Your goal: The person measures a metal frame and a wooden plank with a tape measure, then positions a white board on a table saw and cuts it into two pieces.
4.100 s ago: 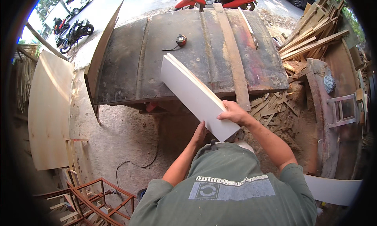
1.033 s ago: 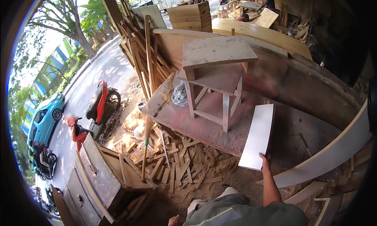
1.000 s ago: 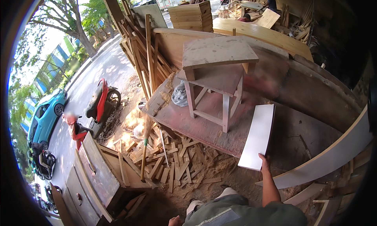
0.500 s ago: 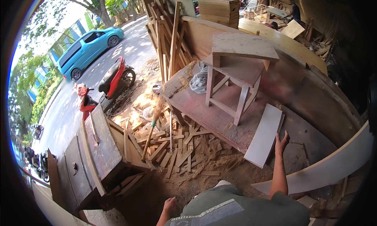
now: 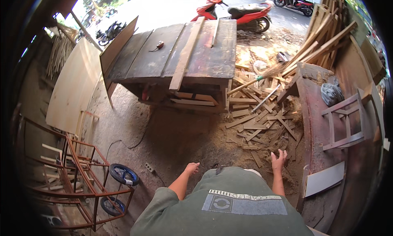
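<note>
My left hand [image 5: 191, 168] hangs over the dirt floor in front of my body, its fingers pressed together and nothing visible in them. Over the sawdust by the scrap pile, my right hand [image 5: 279, 160] has its fingers spread and holds nothing. Closest to it is a heap of short wood offcuts [image 5: 256, 125]. A white board [image 5: 324, 179] lies on the reddish workbench [image 5: 313, 146] to the right, apart from my hand. Farther along that bench stand a small wooden stool frame [image 5: 344, 117] and a bundled grey cloth [image 5: 331, 93].
Ahead, a dark wooden table [image 5: 151, 60] carries a long plank [image 5: 186, 55] and a small tape-like object [image 5: 159, 45]. A broom [image 5: 262, 77] lies across the scraps. At left are a rusty metal frame [image 5: 82, 164], wheels [image 5: 123, 174], a power strip [image 5: 149, 167] and a cable.
My view has swung left, from the bench to the dark table. My right hand has left the white board's side and now hangs over the floor. The left hand stays low.
</note>
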A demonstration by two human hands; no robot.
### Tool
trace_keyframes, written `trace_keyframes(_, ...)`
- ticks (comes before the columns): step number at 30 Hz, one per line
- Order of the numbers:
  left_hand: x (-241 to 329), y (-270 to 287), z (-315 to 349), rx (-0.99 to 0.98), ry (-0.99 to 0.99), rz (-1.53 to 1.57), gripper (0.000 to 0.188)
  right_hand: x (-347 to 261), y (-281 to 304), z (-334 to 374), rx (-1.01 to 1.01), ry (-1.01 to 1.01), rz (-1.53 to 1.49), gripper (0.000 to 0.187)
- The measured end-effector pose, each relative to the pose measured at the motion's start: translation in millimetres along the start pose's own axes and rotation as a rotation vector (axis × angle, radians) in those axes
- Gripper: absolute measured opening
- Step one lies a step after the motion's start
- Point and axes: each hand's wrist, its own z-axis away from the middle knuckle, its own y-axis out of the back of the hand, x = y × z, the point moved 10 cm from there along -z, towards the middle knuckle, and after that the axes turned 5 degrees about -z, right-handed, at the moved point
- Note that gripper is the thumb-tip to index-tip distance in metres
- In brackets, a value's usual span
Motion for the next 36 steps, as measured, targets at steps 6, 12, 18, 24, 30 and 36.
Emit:
trace_keyframes(6, -134.8, 75.7, 34.0, 0.150, 0.136, 0.354, 0.052, -30.0, -145.6, 36.0, -0.492, -0.009, 0.249, 0.058)
trace_keyframes(12, -253.0, 96.9, 73.7, 0.349, 0.229, 0.721, 0.049, -14.9, -231.6, 33.1, -0.834, -0.077, 0.475, 0.049)
trace_keyframes(18, -314.9, 28.9, 91.4, 0.359, 0.344, 0.984, 0.047, -98.1, -307.0, 28.1, -0.958, 0.081, 0.557, 0.047)
trace_keyframes(24, -281.6, -19.3, 57.9, 0.232, 0.224, 0.753, 0.046, -208.3, -428.8, 21.3, -0.989, 0.330, 0.246, 0.058)
trace_keyframes(30, -232.7, 36.3, 20.0, 0.229, 0.228, 0.829, 0.046, -306.6, -537.4, 18.3, -1.007, 0.092, -0.153, 0.067)
trace_keyframes(36, -217.9, 124.2, -16.2, 0.285, 0.263, 1.159, 0.046, -397.0, -594.4, 10.3, -0.991, -0.322, -0.431, 0.099)
